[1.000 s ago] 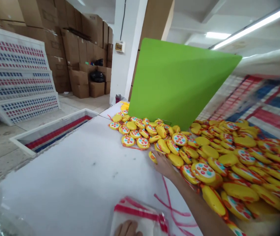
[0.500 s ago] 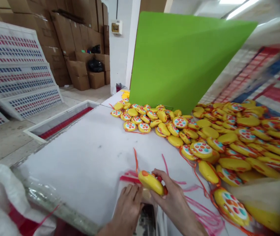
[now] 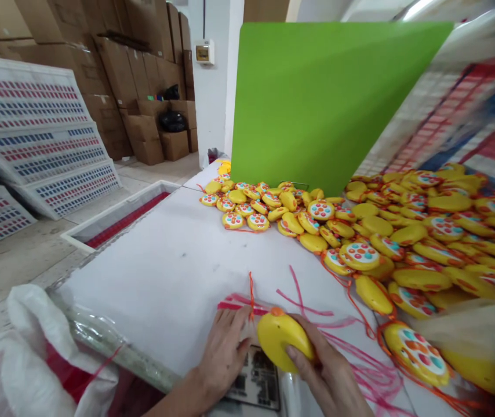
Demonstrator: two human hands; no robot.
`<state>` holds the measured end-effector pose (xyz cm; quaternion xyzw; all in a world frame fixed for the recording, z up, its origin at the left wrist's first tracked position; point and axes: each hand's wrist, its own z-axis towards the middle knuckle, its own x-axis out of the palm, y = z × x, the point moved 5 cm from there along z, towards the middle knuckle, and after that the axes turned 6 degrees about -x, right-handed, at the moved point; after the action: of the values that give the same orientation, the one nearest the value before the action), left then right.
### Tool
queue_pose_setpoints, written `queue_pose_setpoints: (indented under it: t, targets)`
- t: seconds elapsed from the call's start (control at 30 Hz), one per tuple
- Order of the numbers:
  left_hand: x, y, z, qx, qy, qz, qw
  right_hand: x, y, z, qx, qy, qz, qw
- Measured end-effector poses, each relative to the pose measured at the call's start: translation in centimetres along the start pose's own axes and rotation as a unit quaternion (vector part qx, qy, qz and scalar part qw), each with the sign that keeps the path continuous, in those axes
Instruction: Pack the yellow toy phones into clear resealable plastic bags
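My right hand grips a yellow toy with an orange beak-like bump, its plain yellow face turned up. An orange cord rises beside the toy, near the fingertips of my left hand. My left fingers are bent close together at the pink strips; whether they pinch anything is hidden. Below both hands lies a dark patterned plate in clear plastic. More loose pink strings lie to the right of my right hand.
Many yellow toys with coloured dots are heaped on the white table, at its back and right. A green board stands behind them. White crates and a white sack are at the left.
The toy has turned in my right hand so that its broad plain face shows. My left hand has shifted slightly left and up, uncovering more of the patterned plate. The view has shifted a little.
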<state>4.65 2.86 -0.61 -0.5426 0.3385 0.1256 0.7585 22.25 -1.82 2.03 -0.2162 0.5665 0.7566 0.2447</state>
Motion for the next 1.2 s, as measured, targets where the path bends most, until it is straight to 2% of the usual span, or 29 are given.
queue_pose_setpoints:
  t: [0.1,0.2,0.27,0.33,0.37,0.43,0.5,0.53,0.63,0.77,0.83,0.87,0.93,0.97,1.0,1.07,1.13,1.2]
  targets:
    - [0.1,-0.3,0.3,0.008,0.029,-0.003,1.0,0.3,-0.6,-0.2,0.07,0.049,0.097,0.992]
    - [0.2,-0.4,0.6,0.001,0.036,0.011,0.999,0.5,0.1,-0.2,0.164,0.092,0.243,0.952]
    - [0.5,-0.6,0.6,0.024,0.034,0.031,0.999,0.5,0.8,0.3,0.204,0.068,0.339,0.916]
    - [0.9,-1.0,0.4,0.056,0.033,0.077,0.995,0.7,1.3,1.1,0.211,0.021,0.387,0.897]
    - [1.1,-1.2,0.3,0.073,0.031,0.107,0.991,0.9,1.4,1.5,0.204,0.006,0.38,0.902]
    - [1.1,-1.9,-0.1,0.105,0.008,0.162,0.981,1.5,1.5,2.3,0.171,0.006,0.299,0.939]
    - [0.8,-2.6,-0.5,0.132,-0.031,0.195,0.971,2.3,1.7,2.9,0.107,0.043,0.172,0.978]
    - [0.6,-2.9,-0.6,0.142,-0.046,0.201,0.968,2.5,2.0,3.1,0.069,0.066,0.113,0.989]
    - [0.0,-3.4,-0.7,0.169,-0.088,0.195,0.962,2.5,2.5,3.2,-0.009,0.101,0.003,0.995]
    - [-1.8,-2.9,-0.6,0.171,-0.116,0.151,0.967,1.0,1.9,3.3,0.007,0.092,-0.026,0.995]
    - [-3.5,-2.5,-0.4,0.133,-0.115,0.094,0.98,0.5,1.4,3.3,0.018,0.088,-0.022,0.996]
    - [-4.5,-2.1,-0.3,0.09,-0.119,0.055,0.987,0.3,1.2,3.3,0.022,0.084,-0.022,0.996]
    - [-6.0,-0.8,0.1,-0.039,-0.103,-0.039,0.993,0.3,0.9,3.2,0.029,0.08,-0.02,0.996]
    - [-6.2,-0.2,0.3,-0.103,-0.076,-0.09,0.988,0.4,0.8,3.2,0.033,0.08,-0.019,0.996]
    - [-6.0,0.3,0.5,-0.154,-0.039,-0.14,0.977,0.5,0.8,3.2,0.037,0.083,-0.016,0.996]
    - [-4.9,0.9,0.9,-0.216,0.029,-0.225,0.95,0.6,1.0,3.3,0.035,0.086,-0.008,0.996]
    - [-3.9,1.4,1.4,-0.243,0.045,-0.283,0.927,0.5,1.4,3.5,0.019,0.086,0.0,0.996]
    - [-3.2,2.0,1.9,-0.261,0.032,-0.314,0.913,0.2,1.5,3.7,0.005,0.091,0.003,0.996]
